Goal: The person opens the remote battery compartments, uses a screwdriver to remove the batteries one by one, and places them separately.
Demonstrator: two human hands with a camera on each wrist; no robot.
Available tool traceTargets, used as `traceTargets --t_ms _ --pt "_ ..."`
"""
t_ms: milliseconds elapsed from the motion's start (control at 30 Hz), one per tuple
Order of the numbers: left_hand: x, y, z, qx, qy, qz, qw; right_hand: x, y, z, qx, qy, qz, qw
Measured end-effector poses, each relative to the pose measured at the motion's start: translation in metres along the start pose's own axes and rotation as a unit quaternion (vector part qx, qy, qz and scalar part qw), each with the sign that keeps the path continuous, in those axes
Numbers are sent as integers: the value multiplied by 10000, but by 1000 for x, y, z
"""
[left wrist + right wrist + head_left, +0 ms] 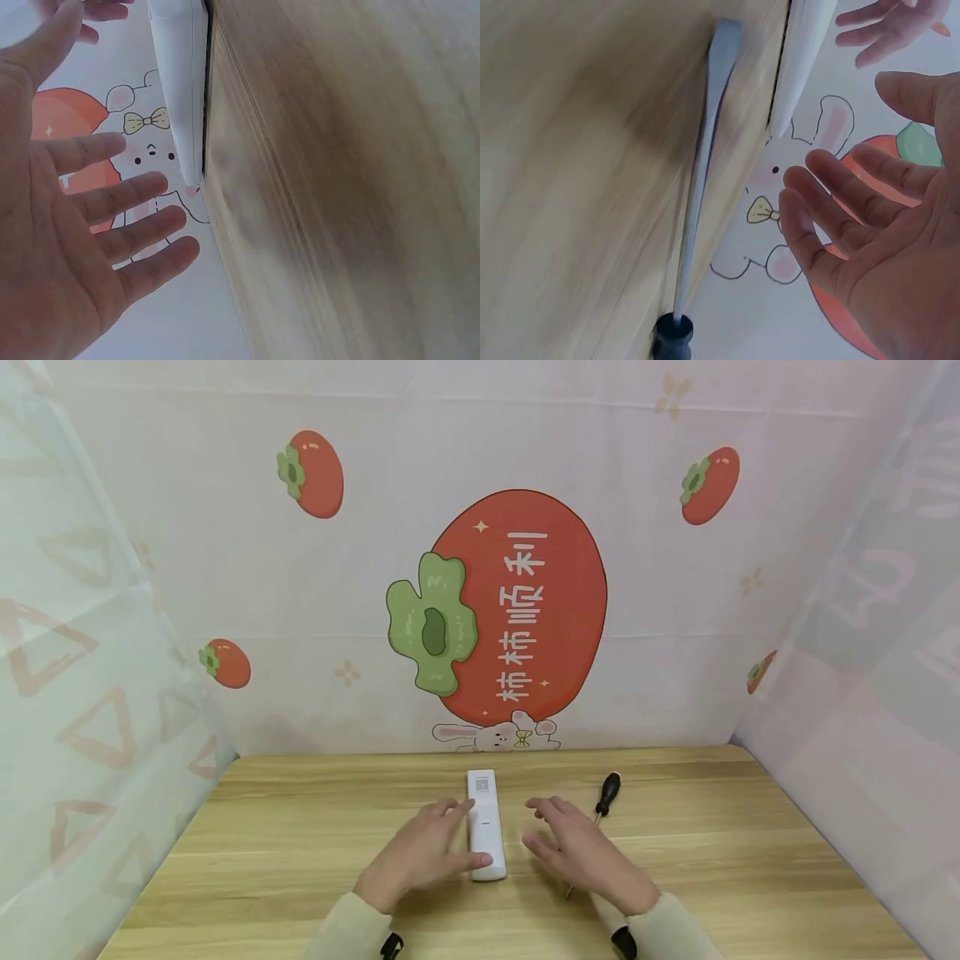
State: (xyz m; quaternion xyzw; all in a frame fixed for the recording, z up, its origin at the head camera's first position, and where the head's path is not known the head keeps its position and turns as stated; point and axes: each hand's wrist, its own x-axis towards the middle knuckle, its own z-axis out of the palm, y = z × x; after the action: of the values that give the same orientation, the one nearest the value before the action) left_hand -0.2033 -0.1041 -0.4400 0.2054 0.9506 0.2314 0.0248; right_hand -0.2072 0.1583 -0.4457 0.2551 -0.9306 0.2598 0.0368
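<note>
The white remote [485,823] lies low in the frame's centre, long axis running toward the back wall. The left hand [422,853] and right hand [581,850] flank it, fingers spread, gripping nothing; the left thumb touches its near end.

A slim white remote [485,823] lies flat lengthwise on the wooden table [300,827].

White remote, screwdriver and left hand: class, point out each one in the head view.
white remote [484,814], head view, middle of its body.
screwdriver [608,792], head view, black handle.
left hand [420,857], head view, back of the hand.
</note>
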Motion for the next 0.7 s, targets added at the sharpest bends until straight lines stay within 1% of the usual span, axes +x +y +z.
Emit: traceTargets --t_ms 167,367,467,700 --pt "-1 1 2 -44 -237 88 9997 4 -4 2 194 -226 -40 9995" --pt "-2 0 4 -32 -431 108 9990 8 -8 7 224 -428 -105 9988" --pt "-2 0 5 -23 -470 115 9988 10 -9 9 252 -536 -100 9982" --pt "-2 -1 8 125 -416 145 9989 15 -16 12 269 -733 -113 9969"
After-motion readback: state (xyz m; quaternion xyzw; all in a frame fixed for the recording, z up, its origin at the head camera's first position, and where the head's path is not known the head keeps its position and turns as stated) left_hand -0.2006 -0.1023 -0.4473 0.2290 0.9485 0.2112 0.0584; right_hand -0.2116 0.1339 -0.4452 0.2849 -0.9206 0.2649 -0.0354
